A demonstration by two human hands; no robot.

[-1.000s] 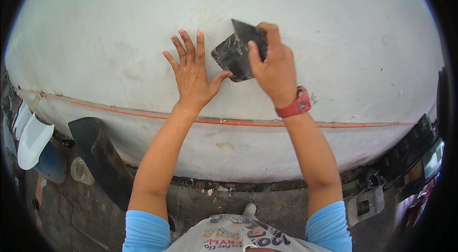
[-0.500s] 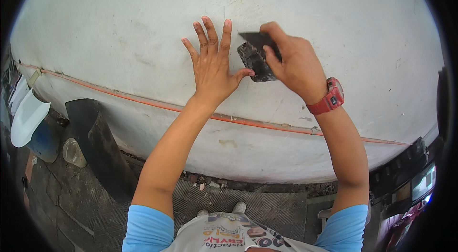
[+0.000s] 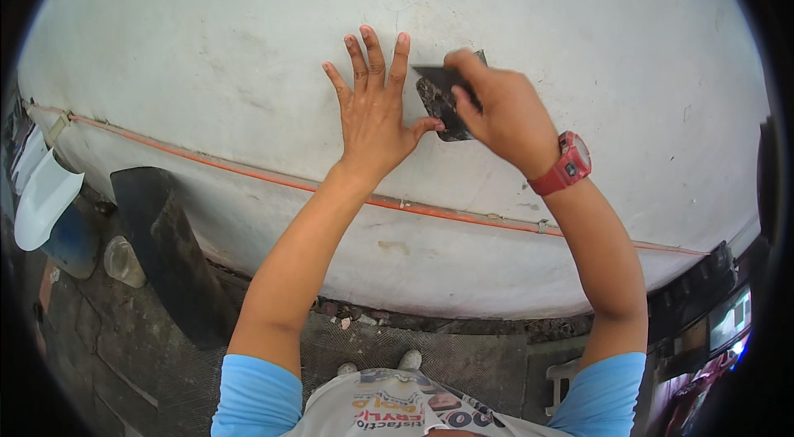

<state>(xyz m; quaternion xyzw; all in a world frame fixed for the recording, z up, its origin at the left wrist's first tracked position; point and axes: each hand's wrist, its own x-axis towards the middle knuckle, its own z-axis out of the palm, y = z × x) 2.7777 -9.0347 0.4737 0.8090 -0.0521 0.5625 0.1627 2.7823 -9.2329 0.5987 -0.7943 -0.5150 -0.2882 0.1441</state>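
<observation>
My left hand [image 3: 374,124] lies flat on a pale wall [image 3: 248,32], fingers spread and pointing up. Its thumb presses the lower left edge of a small dark plate [image 3: 432,100] with rounded corners and a scuffed face, set against the wall. Between the thumb and fingers of my right hand [image 3: 514,121] is a thin black sheet [image 3: 436,75], perhaps sandpaper, with a sharp corner sticking out to the left. The sheet and the right hand cover the plate's upper right part. A red watch [image 3: 564,164] circles my right wrist.
An orange pipe [image 3: 289,181] runs along the wall below my hands. At left, a curved black panel [image 3: 169,247] leans on the wall near a clear tub [image 3: 124,262], a blue drum [image 3: 73,248] and a white panel [image 3: 48,201]. Dark parts [image 3: 691,292] stand at right.
My right hand has shifted slightly left, and the black sheet has changed its tilt over the plate. My left hand stays spread with its thumb on the plate, a little further right in view.
</observation>
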